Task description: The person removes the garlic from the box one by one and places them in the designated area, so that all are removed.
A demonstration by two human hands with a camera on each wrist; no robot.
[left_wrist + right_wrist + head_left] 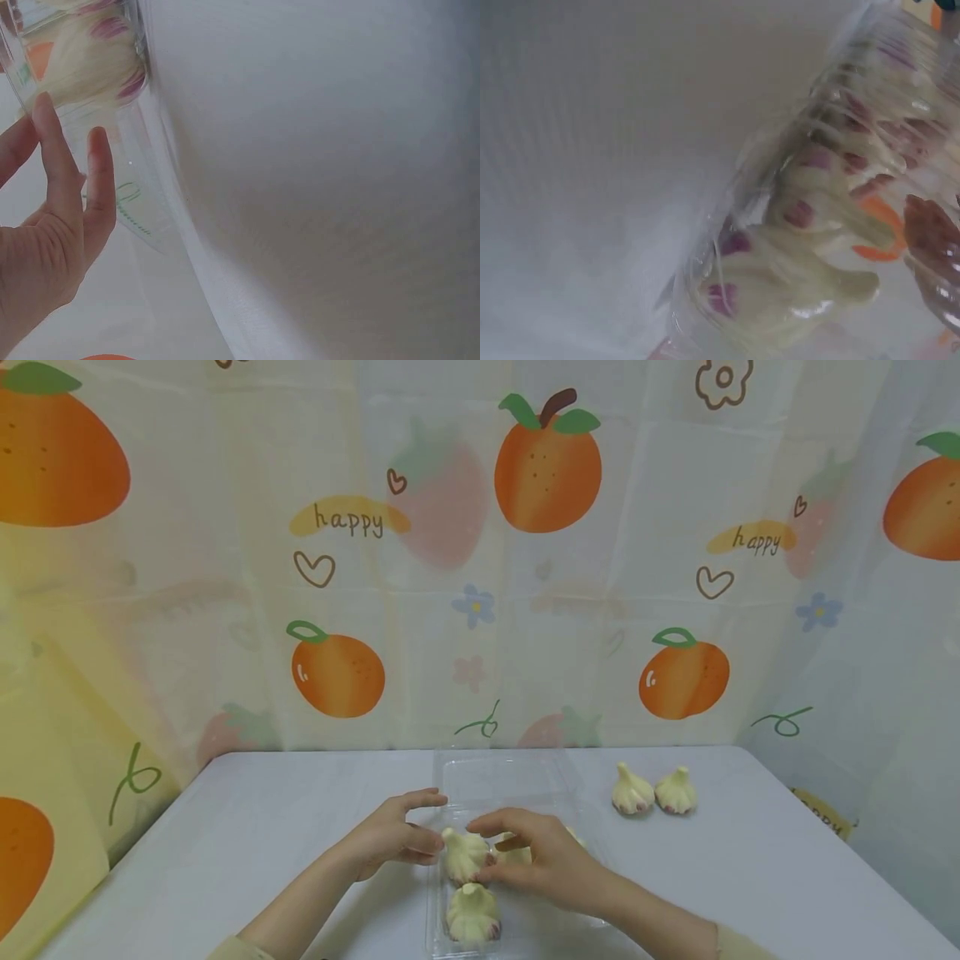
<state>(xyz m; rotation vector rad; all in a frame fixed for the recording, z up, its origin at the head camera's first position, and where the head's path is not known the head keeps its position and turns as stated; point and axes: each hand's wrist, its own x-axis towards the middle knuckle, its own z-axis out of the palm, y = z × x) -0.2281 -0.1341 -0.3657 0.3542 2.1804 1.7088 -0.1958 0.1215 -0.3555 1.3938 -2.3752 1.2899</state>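
Observation:
In the head view a clear plastic box (pixel 429 910) stands at the front middle of the table, holding several pale garlic bulbs with purple marks. My right hand (pixel 543 864) reaches into it, thumb and forefinger curled about the right side of the rear-left garlic bulb (pixel 465 857). Just in front sits another garlic bulb (pixel 474 914); a further garlic bulb (pixel 514 850) is partly hidden behind the right hand. My left hand (pixel 393 835) is at the box's left side, its fingers extended. In the left wrist view its fingertips (pixel 45 105) lie right at the box's edge.
Two more garlic bulbs (pixel 632 791) stand side by side on the white table (pixel 712 893), right of the box. The box's clear lid (pixel 502 777) extends toward the back. Behind the table hangs a fruit-print curtain (pixel 525 610).

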